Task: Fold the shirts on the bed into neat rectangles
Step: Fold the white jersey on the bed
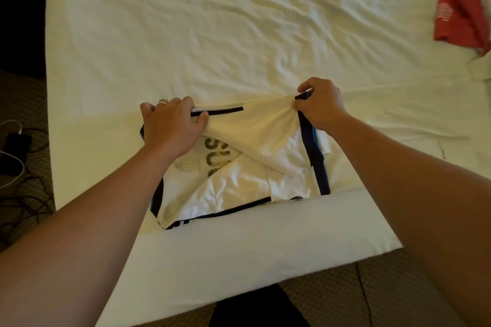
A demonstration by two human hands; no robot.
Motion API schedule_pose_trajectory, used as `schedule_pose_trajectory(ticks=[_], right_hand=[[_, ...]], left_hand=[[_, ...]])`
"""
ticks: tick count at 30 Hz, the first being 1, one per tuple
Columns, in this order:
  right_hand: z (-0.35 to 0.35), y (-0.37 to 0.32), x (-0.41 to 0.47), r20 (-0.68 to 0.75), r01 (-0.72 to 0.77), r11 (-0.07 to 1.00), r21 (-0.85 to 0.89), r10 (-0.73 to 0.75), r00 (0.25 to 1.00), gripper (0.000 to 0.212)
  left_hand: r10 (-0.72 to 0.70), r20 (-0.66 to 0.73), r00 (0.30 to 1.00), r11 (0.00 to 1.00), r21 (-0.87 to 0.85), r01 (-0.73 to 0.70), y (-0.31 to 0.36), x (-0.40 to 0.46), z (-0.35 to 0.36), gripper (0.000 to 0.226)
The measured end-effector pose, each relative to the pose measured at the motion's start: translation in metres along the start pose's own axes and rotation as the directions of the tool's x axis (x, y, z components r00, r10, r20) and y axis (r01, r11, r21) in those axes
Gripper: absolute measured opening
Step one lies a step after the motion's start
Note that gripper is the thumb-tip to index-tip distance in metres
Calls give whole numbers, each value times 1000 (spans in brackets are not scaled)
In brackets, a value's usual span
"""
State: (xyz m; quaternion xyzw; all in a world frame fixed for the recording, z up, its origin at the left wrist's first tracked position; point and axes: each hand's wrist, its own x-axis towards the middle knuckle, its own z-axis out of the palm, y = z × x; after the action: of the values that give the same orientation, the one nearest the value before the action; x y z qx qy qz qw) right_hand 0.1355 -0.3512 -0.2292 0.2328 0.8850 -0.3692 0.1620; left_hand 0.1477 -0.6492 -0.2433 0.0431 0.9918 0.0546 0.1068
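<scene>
Floor at far left: dark device point(16, 152) with white and black cables point(18, 183) on patterned carpet. Near bed point(186, 21) edge, white shirt point(255, 167) with navy trim lies partly folded; left hand point(170, 127), ring on one finger, pinches its dark-trimmed far edge, right hand point(320, 106) pinches the opposite corner, cloth lifted between them; faded print shows letters "US" upside down, rest unreadable. Far right: red shirt point(457, 16), crumpled, white circular logo, wording illegible.
</scene>
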Motion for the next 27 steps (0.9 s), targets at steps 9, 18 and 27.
schedule_pose_trajectory(ticks=[9,18,27], right_hand=[[29,24,-34,-197,266,891,-368,-354,914,40],[49,68,-50,219,397,636,-662,-342,914,72],[6,63,-49,264,469,711,-523,-388,883,68]], left_hand=[[273,-181,945,961,8,-276,25,-33,14,47],[146,203,968,989,-40,-141,35,-35,48,97],[35,208,977,999,-47,-26,70,-41,23,93]])
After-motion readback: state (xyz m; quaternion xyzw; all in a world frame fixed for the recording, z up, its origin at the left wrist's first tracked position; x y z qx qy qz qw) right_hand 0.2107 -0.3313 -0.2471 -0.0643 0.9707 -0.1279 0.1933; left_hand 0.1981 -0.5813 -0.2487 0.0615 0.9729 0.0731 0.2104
